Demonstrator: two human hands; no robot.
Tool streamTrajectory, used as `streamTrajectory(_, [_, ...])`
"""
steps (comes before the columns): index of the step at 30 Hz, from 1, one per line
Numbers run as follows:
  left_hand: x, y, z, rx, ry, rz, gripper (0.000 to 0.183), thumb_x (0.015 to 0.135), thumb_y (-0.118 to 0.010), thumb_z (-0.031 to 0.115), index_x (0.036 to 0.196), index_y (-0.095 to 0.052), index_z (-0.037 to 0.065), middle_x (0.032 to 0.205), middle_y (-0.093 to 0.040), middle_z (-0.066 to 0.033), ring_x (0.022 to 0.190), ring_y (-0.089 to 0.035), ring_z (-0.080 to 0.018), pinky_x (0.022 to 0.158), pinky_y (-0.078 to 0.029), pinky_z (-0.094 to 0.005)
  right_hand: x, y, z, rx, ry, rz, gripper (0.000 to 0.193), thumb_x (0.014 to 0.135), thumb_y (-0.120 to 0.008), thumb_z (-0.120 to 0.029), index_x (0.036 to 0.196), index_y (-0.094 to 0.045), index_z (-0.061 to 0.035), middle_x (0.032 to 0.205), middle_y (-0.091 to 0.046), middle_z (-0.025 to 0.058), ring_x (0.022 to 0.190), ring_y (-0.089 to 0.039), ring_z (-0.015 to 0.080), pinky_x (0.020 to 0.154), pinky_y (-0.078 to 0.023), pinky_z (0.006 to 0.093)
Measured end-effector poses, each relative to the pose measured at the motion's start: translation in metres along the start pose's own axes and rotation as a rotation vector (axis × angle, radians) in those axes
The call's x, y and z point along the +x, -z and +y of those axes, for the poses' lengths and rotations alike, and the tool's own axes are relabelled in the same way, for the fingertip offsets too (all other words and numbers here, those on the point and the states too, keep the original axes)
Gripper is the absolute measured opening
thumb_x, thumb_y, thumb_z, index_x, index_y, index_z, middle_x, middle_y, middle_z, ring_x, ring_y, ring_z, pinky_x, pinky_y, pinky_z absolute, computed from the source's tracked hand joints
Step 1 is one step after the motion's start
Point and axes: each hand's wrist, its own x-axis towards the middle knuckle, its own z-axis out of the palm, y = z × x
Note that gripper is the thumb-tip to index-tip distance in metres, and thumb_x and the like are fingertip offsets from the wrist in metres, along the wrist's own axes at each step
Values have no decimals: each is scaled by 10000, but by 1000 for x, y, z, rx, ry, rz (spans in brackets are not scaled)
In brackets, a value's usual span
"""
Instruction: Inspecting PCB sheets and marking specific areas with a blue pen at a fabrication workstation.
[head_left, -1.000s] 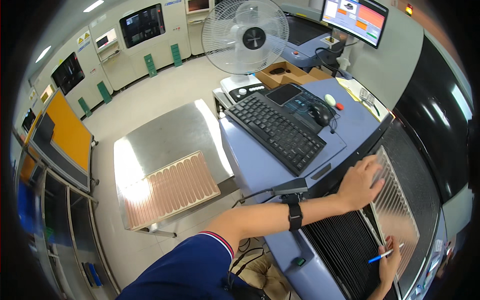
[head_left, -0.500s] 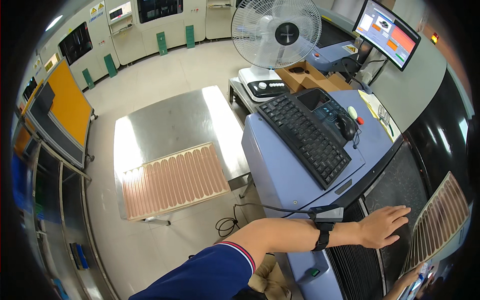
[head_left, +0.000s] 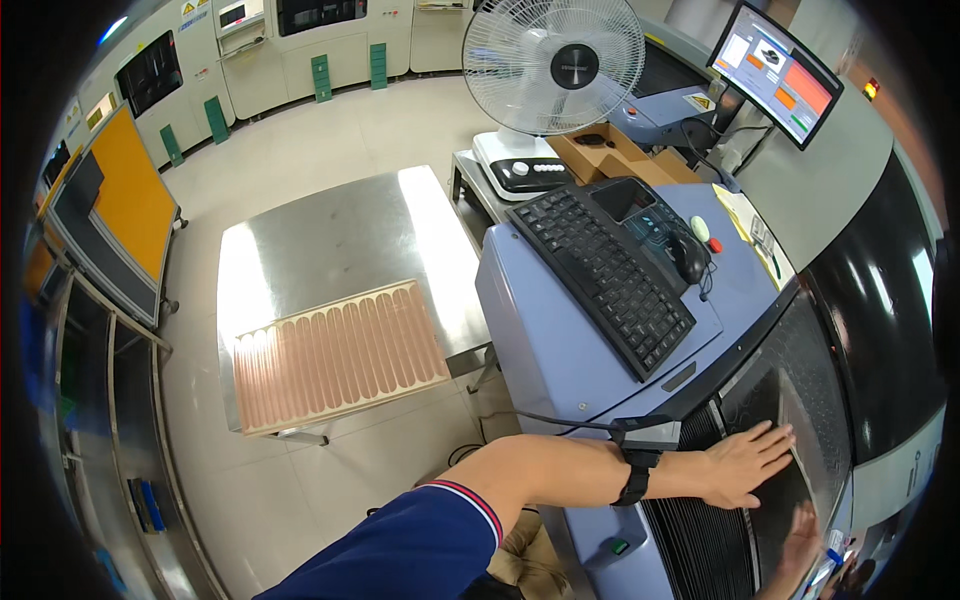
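My left hand (head_left: 748, 466) reaches over the black bed of the machine, palm down with its fingers spread. Its fingertips are at a thin, pale-edged grey sheet (head_left: 806, 440), which looks like the panel seen in motion; no copper stripes show on it now. Whether the fingertips touch it I cannot tell. My right hand (head_left: 800, 542) is at the sheet's near end, smeared by motion, so its grip is unclear. Another flat panel with long copper-coloured stripes (head_left: 340, 358) lies on the steel table (head_left: 335, 240) at the left.
Beside my left arm stands a blue machine housing (head_left: 540, 330) with a black keyboard (head_left: 605, 275) and mouse (head_left: 687, 255). Black ribbed bellows (head_left: 700, 530) lie under my wrist. Farther back are a white fan (head_left: 553, 65), a cardboard box (head_left: 620, 160) and a monitor (head_left: 775, 70). Metal shelving (head_left: 120, 430) is at far left.
The striped panel, raised at the right in my right hand, has come down and left toward the black bed. My right hand moved up beside it; my left hand shifted slightly left.
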Motion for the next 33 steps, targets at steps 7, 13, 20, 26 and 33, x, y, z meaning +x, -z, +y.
streamTrajectory(7, [-6,28,-5,316,379,-530,764,950,-571,544,1371,-523,-91,1330,-593,-243,1338,-482,-379,1193,-215,-527,-82,-286,2,222,-300,219,482,1092,-464,-290,1341,-548,114,1310,-636,251,1265,-602,282,1092,-457,352])
streamTrajectory(13, [-12,22,-14,367,384,-401,682,975,-561,498,1352,-543,-70,1295,-615,-216,1314,-496,-396,1203,-223,-558,-69,-273,20,-1545,-196,253,380,1027,-567,-201,1332,-560,25,1097,-693,263,1005,-691,337,819,-524,417])
streamTrajectory(20, [-4,48,3,472,338,-533,643,981,-570,476,1317,-582,-72,1259,-647,-225,1236,-571,-421,1147,-317,-585,-91,-303,5,-1256,-224,193,308,945,-650,-154,1214,-604,-10,1116,-647,277,1104,-591,475,915,-470,505])
streamTrajectory(26, [4,58,12,506,403,-540,584,973,-592,466,1257,-620,-44,1112,-690,-236,1101,-656,-394,1086,-397,-585,-103,-304,9,-1415,-25,90,408,930,-696,-278,1232,-625,-14,1190,-660,244,1143,-600,449,968,-497,482])
streamTrajectory(33, [13,59,9,459,420,-546,454,959,-634,406,1110,-666,-21,1021,-706,-200,994,-687,-373,871,-535,-470,-105,-295,13,-1436,15,92,549,938,-678,-397,1287,-591,17,1257,-614,345,1229,-560,520,997,-501,532])
